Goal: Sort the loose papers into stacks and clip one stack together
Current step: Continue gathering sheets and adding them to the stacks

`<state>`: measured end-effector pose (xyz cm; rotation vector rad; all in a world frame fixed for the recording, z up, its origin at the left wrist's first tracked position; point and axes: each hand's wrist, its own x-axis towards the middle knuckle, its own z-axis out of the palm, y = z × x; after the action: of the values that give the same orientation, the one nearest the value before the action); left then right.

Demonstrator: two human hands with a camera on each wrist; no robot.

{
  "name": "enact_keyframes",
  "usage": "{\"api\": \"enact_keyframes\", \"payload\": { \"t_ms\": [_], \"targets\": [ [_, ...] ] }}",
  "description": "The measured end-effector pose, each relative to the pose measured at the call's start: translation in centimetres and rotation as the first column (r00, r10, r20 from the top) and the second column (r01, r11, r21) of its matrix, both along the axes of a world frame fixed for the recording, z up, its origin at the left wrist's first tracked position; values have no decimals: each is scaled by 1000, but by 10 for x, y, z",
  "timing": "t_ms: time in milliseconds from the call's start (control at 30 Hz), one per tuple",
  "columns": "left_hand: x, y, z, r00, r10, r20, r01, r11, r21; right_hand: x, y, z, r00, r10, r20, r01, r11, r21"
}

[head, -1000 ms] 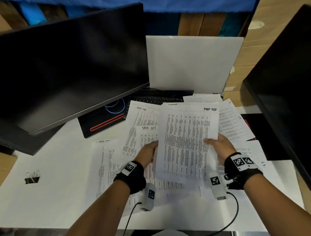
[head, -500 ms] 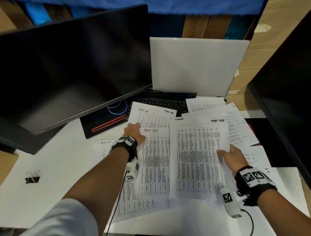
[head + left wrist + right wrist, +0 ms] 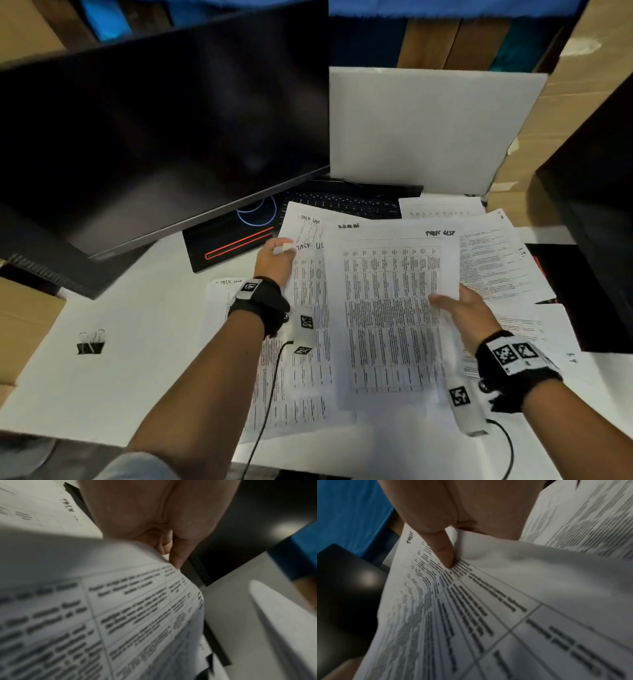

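Printed "task list" sheets lie overlapped on the white desk (image 3: 137, 342). My right hand (image 3: 455, 308) holds a small stack of sheets (image 3: 390, 308) by its right edge, thumb on top (image 3: 445, 553), a little above the pile. My left hand (image 3: 275, 262) pinches the top left corner of another task list sheet (image 3: 308, 291) lying beside that stack; the corner curls up over its fingers (image 3: 175, 550). A black binder clip (image 3: 90, 342) rests alone on the desk at the far left.
A dark monitor (image 3: 154, 137) overhangs the desk at the left, its stand and a keyboard (image 3: 342, 202) behind the papers. A white board (image 3: 428, 130) leans at the back. Another dark screen (image 3: 596, 192) stands at the right. More sheets (image 3: 496, 260) spread right.
My left hand let go of the held stack, reached forward and left, and took the top corner of the neighbouring sheet. My right hand kept the stack, now lower and further right.
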<state>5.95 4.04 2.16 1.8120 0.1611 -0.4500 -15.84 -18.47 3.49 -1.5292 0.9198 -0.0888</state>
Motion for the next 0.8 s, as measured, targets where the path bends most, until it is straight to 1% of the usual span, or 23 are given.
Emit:
{"api": "enact_keyframes", "payload": {
  "t_ms": [100, 200, 267, 333, 367, 400, 467, 500, 533, 600, 667, 733, 800],
  "targets": [
    [-10, 6, 13, 999, 18, 30, -13, 988, -152, 15, 18, 4, 997, 68, 27, -68, 998, 17],
    [-17, 15, 18, 1000, -10, 17, 13, 978, -211, 30, 36, 1, 990, 135, 31, -136, 990, 42],
    [-21, 24, 22, 999, 22, -41, -32, 968, -249, 39, 45, -8, 986, 167, 4, -167, 985, 44],
    [-29, 35, 27, 989, 54, -138, -99, 933, -347, 45, 52, -17, 981, 194, -16, -193, 980, 42],
    [-33, 39, 29, 985, 51, -163, -108, 923, -370, 47, 55, -22, 978, 206, -25, -205, 978, 46],
    [-36, 42, 28, 989, 30, -147, -81, 931, -356, 48, 57, -25, 976, 214, -32, -212, 976, 52],
    [-44, 47, 27, 999, -28, -42, 16, 966, -258, 49, 62, -30, 975, 216, -46, -214, 975, 56],
    [-47, 49, 26, 1000, -30, -4, 29, 976, -217, 50, 64, -31, 975, 214, -53, -210, 976, 62],
    [-49, 51, 26, 1000, -14, 26, 20, 978, -207, 50, 64, -34, 978, 203, -57, -199, 978, 66],
    [-55, 52, 32, 999, 15, 52, -2, 971, -238, 49, 66, -35, 985, 157, -68, -153, 986, 60],
    [-60, 52, 40, 998, -17, 68, 34, 966, -257, 49, 66, -32, 992, 116, -52, -114, 993, 35],
    [-64, 52, 47, 994, -52, 92, 77, 954, -291, 50, 63, -27, 998, 66, 4, -66, 997, 39],
    [-65, 51, 55, 989, -101, 108, 131, 937, -324, 51, 58, -22, 996, -3, 84, -5, 995, 98]
  ]
}}
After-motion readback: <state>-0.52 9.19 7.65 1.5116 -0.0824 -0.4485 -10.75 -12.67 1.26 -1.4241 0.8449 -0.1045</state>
